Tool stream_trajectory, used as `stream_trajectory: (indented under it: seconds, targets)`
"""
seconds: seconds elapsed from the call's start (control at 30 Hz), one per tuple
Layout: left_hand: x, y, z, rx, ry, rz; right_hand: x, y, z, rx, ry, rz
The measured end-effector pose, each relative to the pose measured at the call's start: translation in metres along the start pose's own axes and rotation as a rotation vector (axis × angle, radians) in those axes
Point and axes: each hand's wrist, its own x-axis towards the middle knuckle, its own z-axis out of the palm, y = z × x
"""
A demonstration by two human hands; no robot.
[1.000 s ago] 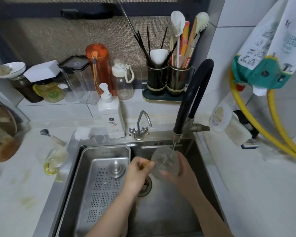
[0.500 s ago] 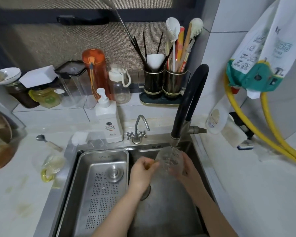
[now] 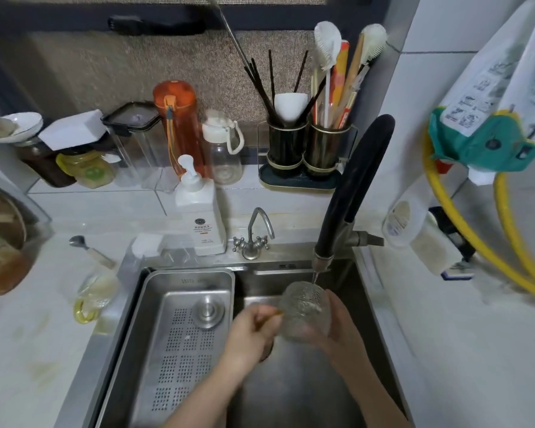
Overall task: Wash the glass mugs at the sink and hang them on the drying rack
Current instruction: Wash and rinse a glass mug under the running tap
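Glass mug (image 3: 303, 310) mid-sink under faucet (image 3: 352, 193), both hands' grip clamped on it.

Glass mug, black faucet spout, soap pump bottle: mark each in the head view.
glass mug (image 3: 305, 313), head view, textured side wall.
black faucet spout (image 3: 352, 186), head view, mid hose.
soap pump bottle (image 3: 201, 217), head view, white body.

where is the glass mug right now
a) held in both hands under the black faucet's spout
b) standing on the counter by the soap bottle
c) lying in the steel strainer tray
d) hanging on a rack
a: the glass mug is held between the left hand and right hand, just below the black faucet spout.
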Motion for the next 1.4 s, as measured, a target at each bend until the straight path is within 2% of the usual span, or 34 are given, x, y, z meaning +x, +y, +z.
stream_trajectory:
  seconds: [0.1, 0.27, 0.43, 0.53, 0.63, 0.8, 1.0, 1.13, 1.3, 1.4]
  targets:
    - [0.011, 0.007, -0.006, -0.033, 0.09, 0.029, 0.021, -0.01, 0.001, 0.041, -0.05, -0.023]
    - [0.009, 0.009, 0.01, -0.066, 0.011, 0.0, 0.022, -0.005, -0.012, 0.051, 0.012, -0.076]
    - [0.016, 0.005, -0.012, -0.091, 0.09, -0.007, 0.027, -0.014, 0.01, 0.07, -0.034, -0.085]
    - [0.018, 0.012, 0.007, -0.095, 0.057, 0.006, 0.031, -0.018, -0.005, 0.066, 0.018, -0.058]
    - [0.013, 0.004, 0.011, -0.015, 0.018, 0.026, 0.015, -0.004, -0.006, 0.072, 0.066, -0.032]
    - [0.023, -0.005, -0.021, 0.146, 0.157, 0.039, 0.017, -0.006, 0.02, 0.058, -0.039, -0.015]
    - [0.025, -0.005, -0.007, 0.253, 0.108, 0.042, 0.021, -0.009, 0.007, 0.156, 0.018, -0.03]
    - [0.029, 0.0, -0.006, 0.319, 0.277, 0.041, 0.023, -0.009, 0.019, 0.208, 0.038, 0.124]
    - [0.022, 0.002, 0.018, 0.357, 0.231, -0.03, 0.014, 0.003, 0.014, 0.203, 0.131, 0.261]
    - [0.023, -0.003, 0.008, 0.243, 0.258, -0.057, 0.009, 0.004, 0.018, 0.13, 0.099, 0.293]
